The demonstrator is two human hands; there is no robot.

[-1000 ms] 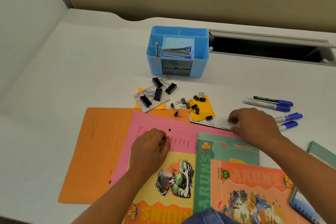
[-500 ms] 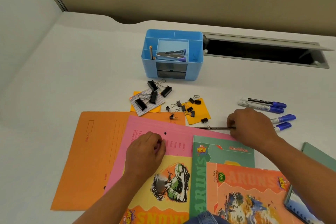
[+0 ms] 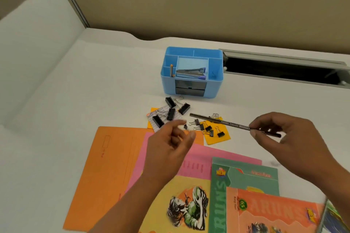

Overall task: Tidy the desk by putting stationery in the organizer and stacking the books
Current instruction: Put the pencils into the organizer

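1. Head view: the right hand has its grip pinched on a thin dark pen, possibly a pencil given the blur, lifted off the worktop.
2. The pen's long axis runs left and away from that grip, its free tip toward the blue organizer beyond.
3. The left hand is loosely open and empty, the nearer hand to the binder clips.
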